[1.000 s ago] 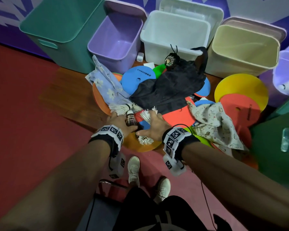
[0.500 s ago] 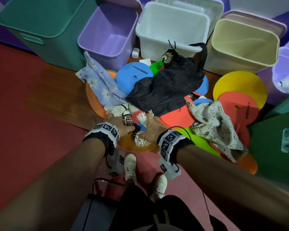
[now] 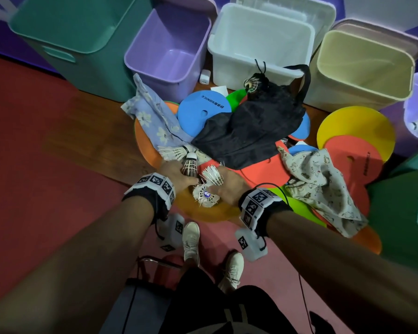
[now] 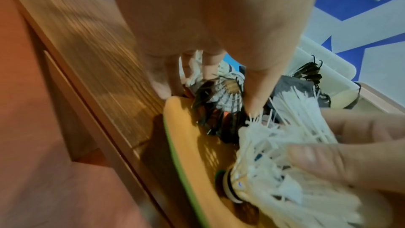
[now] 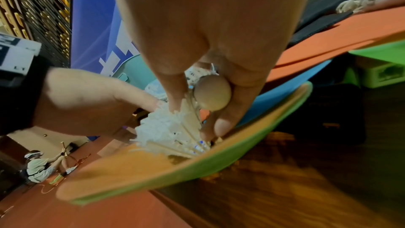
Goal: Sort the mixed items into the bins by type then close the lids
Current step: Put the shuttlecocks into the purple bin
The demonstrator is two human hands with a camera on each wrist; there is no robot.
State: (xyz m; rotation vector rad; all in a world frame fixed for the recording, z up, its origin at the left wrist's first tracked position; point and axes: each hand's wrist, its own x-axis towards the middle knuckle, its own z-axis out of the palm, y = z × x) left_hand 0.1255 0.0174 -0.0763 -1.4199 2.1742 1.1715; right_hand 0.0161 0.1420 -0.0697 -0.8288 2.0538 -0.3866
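Observation:
Both hands work at the near edge of a mixed pile on the floor. My left hand [image 3: 182, 174] curls round a dark-feathered shuttlecock [image 3: 190, 165]; in the left wrist view this dark shuttlecock [image 4: 217, 112] sits under my left fingers [image 4: 252, 93] beside a white one [image 4: 230, 82]. My right hand [image 3: 219, 186] grips white shuttlecocks [image 3: 211, 177], one [image 3: 204, 196] lying on an orange disc [image 3: 203, 210]. In the right wrist view a cork tip [image 5: 212, 93] sits between my right fingers [image 5: 225, 124], with white feathers [image 5: 173, 133] below. Another white shuttlecock [image 3: 173, 153] lies loose.
Open purple bin [image 3: 152, 44], white bin [image 3: 217, 44] and cream bin [image 3: 323, 92] stand behind the pile; a lidded teal bin [image 3: 70, 32] is left, a green bin [image 3: 408, 213] right. Black bag [image 3: 251, 126], floral cloth [image 3: 150, 112], patterned cloth [image 3: 323, 184] and coloured discs [image 3: 357, 126] cover the floor.
My hands have drawn closer together over the shuttlecocks, and my right thumb now presses the white one on the orange disc. The head view has tilted slightly.

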